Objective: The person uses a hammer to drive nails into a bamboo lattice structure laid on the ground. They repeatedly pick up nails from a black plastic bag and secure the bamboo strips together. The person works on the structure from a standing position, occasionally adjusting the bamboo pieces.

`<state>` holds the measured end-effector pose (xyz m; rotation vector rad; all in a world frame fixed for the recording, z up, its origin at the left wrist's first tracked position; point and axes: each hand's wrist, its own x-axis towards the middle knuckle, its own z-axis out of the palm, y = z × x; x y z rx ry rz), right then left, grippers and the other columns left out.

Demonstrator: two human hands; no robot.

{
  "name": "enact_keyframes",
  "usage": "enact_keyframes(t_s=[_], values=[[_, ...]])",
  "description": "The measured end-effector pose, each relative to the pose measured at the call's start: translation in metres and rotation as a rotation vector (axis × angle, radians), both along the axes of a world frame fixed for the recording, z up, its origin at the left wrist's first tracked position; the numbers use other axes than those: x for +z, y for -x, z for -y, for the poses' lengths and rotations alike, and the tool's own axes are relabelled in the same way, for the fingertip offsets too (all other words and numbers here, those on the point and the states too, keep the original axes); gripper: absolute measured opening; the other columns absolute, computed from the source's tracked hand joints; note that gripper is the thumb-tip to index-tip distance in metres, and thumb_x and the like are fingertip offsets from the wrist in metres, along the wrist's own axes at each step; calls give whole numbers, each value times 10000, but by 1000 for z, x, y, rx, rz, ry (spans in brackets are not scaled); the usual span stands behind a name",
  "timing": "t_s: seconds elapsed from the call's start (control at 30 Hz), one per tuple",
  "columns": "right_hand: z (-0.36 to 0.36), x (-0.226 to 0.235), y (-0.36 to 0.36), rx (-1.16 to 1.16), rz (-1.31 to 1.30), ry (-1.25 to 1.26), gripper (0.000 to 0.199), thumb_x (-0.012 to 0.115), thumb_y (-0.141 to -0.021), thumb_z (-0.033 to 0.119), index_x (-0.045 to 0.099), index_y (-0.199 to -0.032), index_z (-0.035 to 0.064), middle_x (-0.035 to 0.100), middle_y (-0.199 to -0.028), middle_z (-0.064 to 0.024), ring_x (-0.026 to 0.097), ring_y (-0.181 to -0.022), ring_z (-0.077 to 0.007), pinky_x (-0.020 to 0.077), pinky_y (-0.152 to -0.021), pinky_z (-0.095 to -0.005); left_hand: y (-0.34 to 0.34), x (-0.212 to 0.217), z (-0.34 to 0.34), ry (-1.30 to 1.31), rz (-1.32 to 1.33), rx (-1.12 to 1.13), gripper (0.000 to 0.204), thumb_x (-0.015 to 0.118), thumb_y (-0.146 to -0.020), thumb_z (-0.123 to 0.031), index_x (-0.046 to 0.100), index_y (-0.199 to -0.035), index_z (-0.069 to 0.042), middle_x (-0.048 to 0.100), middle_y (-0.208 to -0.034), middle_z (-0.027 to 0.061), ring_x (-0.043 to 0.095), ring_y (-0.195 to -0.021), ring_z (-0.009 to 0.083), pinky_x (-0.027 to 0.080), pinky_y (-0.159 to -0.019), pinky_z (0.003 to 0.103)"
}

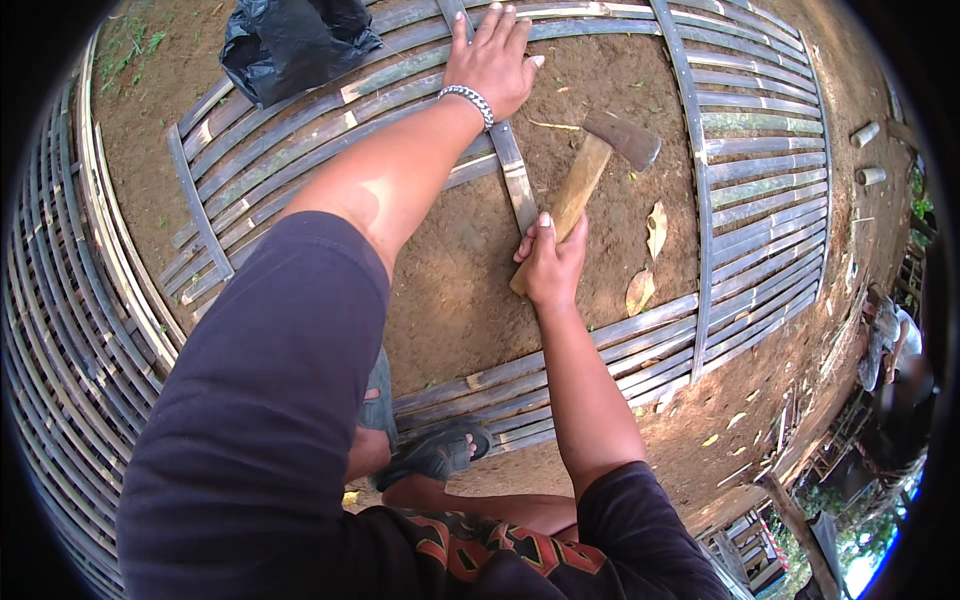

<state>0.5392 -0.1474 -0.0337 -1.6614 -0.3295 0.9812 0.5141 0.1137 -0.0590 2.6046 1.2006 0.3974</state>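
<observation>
My right hand (pixel 556 262) is wrapped round the wooden handle of a hatchet (pixel 580 185). Its dark metal head points away from me, with the blade edge turned right, over bare soil. My left hand (pixel 492 68), with a chain bracelet on the wrist, lies with fingers stretched out on the far slats of a bamboo lattice panel (pixel 740 140). A bamboo crosspiece (pixel 514 172) runs from beneath my left hand toward my right, its near end partly hidden by the right fingers and the handle. Between the panel's slatted parts lies a gap showing soil.
A black plastic bag (pixel 290 45) rests at the far left on the slats. Another slatted bamboo panel (pixel 60 350) stands along the left. Dry leaves (pixel 641 292) lie on the soil. My sandalled foot (pixel 440 455) is by the near slats. Another person (pixel 890 340) is at the right.
</observation>
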Motion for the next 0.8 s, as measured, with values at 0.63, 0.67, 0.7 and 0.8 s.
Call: enact_keyframes(t_s=[0.63, 0.67, 0.7, 0.8], values=[[12, 83, 0, 520, 458, 445, 566, 528, -1035, 86, 295, -1546, 20, 625, -1269, -307, 660, -1056, -501, 527, -881, -520, 0, 4, -4, 86, 54, 14, 579, 439, -1019, -291, 430, -1520, -1, 380, -1618, 195, 247, -1552, 333, 120, -1275, 552], [15, 80, -1, 494, 501, 348, 574, 535, -1028, 76, 293, -1545, 16, 611, -1292, -314, 647, -1090, -504, 522, -900, -520, 0, 7, -4, 104, 50, 9, 581, 442, -1020, -292, 427, -1522, 0, 382, -1618, 193, 246, -1553, 331, 119, -1275, 552], [19, 74, -4, 467, 542, 249, 582, 543, -1021, 66, 292, -1544, 12, 597, -1316, -321, 634, -1124, -506, 518, -920, -519, 1, 10, -3, 123, 46, 5, 584, 445, -1020, -293, 424, -1524, 1, 383, -1618, 192, 245, -1553, 329, 119, -1276, 551], [14, 63, -6, 548, 838, 146, 591, 569, -1002, 48, 313, -1533, 6, 574, -1354, -324, 609, -1191, -504, 513, -968, -514, 2, 4, -4, 52, 43, 22, 572, 451, -1027, -312, 433, -1523, -28, 391, -1617, 172, 266, -1546, 315, 125, -1274, 554]])
